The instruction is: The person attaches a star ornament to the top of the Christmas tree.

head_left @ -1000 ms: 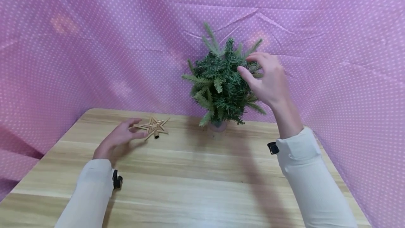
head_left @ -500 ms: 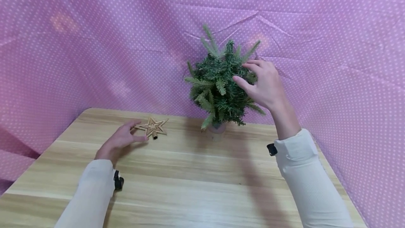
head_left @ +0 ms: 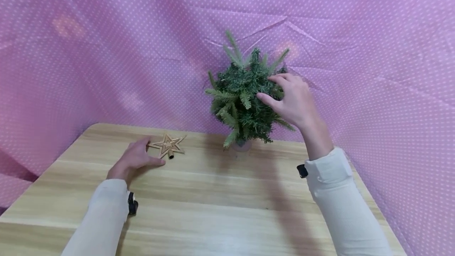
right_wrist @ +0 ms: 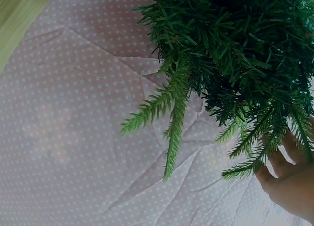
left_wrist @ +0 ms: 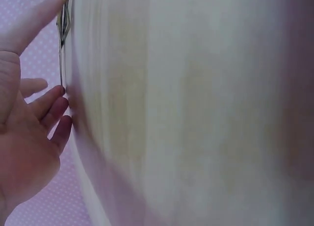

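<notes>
A gold star ornament [head_left: 166,144] with a short hollow stem lies flat on the wooden table, its stem toward the front. My left hand [head_left: 136,156] is at the star's left side, thumb and fingers spread apart; in the left wrist view a fingertip is at the star's thin edge [left_wrist: 64,25]. A small green artificial Christmas tree [head_left: 249,94] stands at the back of the table. Among its right-hand branches is my right hand [head_left: 293,96], thumb and fingers apart. In the right wrist view its fingers are partly hidden behind lighter sprigs [right_wrist: 250,133].
The wooden table [head_left: 199,192] has its back edge against a pink polka-dotted cloth [head_left: 142,42], which also hangs on both sides. A pale base [head_left: 241,147] shows under the tree, partly hidden by foliage. Both sleeves carry a small black device.
My right hand has moved down and left, further in over the tree. My left hand's thumb has moved slightly down beside the star, which stays on the table.
</notes>
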### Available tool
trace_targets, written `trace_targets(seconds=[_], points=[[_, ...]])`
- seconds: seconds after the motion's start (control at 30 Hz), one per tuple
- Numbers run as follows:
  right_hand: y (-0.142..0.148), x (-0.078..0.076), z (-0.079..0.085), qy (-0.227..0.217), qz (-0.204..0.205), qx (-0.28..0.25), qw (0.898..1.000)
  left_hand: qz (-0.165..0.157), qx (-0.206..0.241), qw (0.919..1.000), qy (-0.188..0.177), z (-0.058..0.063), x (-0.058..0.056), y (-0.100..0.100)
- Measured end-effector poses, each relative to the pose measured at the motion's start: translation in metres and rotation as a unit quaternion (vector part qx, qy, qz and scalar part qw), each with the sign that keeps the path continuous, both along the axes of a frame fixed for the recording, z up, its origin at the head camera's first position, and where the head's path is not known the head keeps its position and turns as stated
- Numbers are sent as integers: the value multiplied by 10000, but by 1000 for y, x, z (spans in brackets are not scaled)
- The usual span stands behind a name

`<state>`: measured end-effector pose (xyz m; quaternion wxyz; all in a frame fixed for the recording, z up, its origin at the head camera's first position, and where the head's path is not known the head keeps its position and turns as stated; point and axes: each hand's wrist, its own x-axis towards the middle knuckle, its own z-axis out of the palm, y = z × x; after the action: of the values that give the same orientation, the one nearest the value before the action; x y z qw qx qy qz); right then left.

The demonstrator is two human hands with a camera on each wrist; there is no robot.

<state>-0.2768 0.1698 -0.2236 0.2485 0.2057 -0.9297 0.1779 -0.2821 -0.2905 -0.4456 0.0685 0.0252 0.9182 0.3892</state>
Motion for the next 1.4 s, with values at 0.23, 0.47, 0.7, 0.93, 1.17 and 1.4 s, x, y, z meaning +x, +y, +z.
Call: trace_targets(seconds=[0.23, 0.47, 0.7, 0.93, 1.17, 1.4], points=[[-3, 0, -5, 140, 46, -58, 9999, 65, -144, 9997, 204, 1, 4, -3], [-3, -1, -5, 11, -65, 25, 10000, 52, -234, 9993, 291, 1, 3, -10], [-2, -2, -6, 81, -95, 47, 9999, 33, -438, 9986, 277, 0, 1, -12], [-1, -3, -10, 195, -67, -73, 9998, 53, -343, 9992, 177, -1, 2, -10], [0, -2, -14, 393, -85, -177, 9990, 204, -49, 9996, 174, 1, 1, -9], [1, -2, -17, 448, -86, -257, 9986, 373, 77, 9989, 290, 5, 1, -5]])
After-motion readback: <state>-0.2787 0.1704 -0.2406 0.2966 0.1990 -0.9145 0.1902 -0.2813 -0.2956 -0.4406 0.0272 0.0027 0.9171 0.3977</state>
